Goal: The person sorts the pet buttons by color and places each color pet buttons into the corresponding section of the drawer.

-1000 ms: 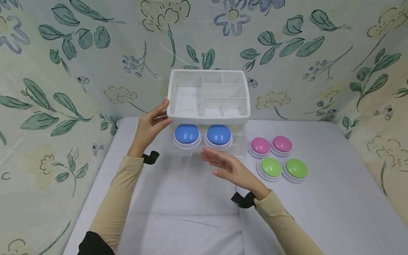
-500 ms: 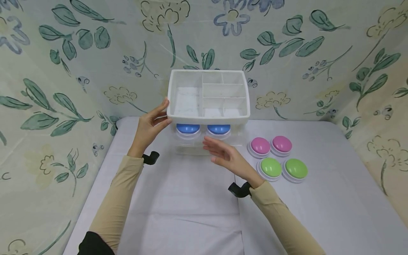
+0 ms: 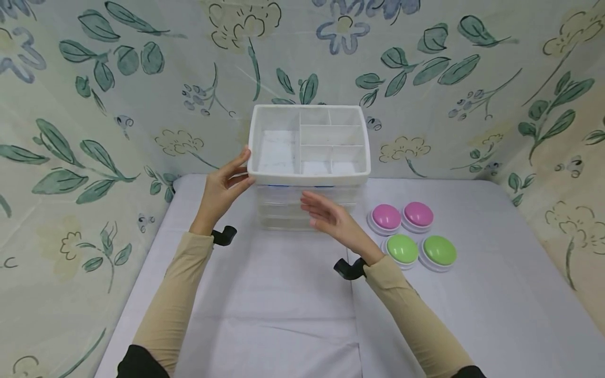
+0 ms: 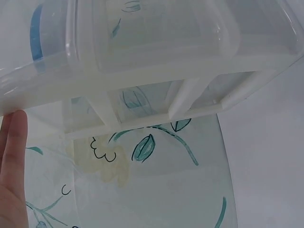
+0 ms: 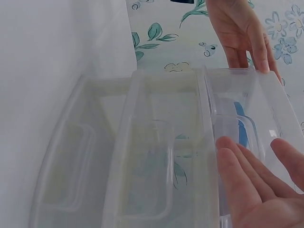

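Observation:
A white drawer organizer [image 3: 309, 180] with translucent drawers and a divided top tray stands at the table's back. My left hand [image 3: 224, 186] rests on its upper left corner, straight fingers touching the side in the left wrist view. My right hand [image 3: 333, 218] is in front, its extended fingers against the top drawer [image 5: 228, 107], which sits in the frame. Through the clear plastic shows part of a blue dome-topped round piece [image 5: 241, 126]; the rest of the drawer's contents is hidden. The two lower drawers [image 5: 147, 166] are also in.
To the right of the organizer stand two pink dome-topped round pieces [image 3: 386, 216] and two green ones [image 3: 439, 250], all on white bases. A white cloth [image 3: 283, 315] covers the table. Floral fabric [image 3: 416, 121] hangs close behind and along the sides.
The top drawer has slid back into the organizer, taking the two blue domed pieces out of the head view almost wholly. My right hand has moved forward with it; my left hand stays put.

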Motion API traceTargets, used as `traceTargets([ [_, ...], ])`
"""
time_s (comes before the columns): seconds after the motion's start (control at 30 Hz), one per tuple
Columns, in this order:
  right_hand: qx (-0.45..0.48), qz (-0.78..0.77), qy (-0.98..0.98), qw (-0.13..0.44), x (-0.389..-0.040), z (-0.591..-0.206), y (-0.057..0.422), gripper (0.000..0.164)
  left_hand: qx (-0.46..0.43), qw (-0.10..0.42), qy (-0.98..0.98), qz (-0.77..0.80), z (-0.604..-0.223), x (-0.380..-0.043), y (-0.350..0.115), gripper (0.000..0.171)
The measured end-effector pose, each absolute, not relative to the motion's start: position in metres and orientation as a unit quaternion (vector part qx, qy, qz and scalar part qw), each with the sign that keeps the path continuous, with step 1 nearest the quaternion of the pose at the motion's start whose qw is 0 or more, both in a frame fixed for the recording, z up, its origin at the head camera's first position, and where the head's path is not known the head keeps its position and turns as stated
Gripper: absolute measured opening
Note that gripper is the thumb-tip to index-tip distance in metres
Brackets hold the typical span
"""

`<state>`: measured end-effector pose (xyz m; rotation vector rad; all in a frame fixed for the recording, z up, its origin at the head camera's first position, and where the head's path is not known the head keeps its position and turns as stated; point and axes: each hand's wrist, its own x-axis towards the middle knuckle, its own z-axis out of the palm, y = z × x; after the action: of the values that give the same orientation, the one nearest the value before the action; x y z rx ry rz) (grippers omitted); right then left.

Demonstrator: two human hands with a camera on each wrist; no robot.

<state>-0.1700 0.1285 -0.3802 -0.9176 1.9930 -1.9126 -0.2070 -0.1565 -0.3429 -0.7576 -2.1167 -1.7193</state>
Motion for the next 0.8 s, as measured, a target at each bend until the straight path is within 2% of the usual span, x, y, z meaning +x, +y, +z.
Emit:
traceTargets([
  [0.43, -0.304, -0.664, 0.677, 0.095, -0.1765, -0.3796, 0.1244, 0.056, -0.272, 0.161, -0.734, -0.602, -0.3447, -0.2076, -0.1568, 0.055],
  [0.8, -0.287, -0.675, 0.672, 0.099, -0.1685, -0.3852, 0.1268, 0.057, -0.273, 0.164, -0.734, -0.600, -0.3467, -0.2088, -0.1570, 0.055],
])
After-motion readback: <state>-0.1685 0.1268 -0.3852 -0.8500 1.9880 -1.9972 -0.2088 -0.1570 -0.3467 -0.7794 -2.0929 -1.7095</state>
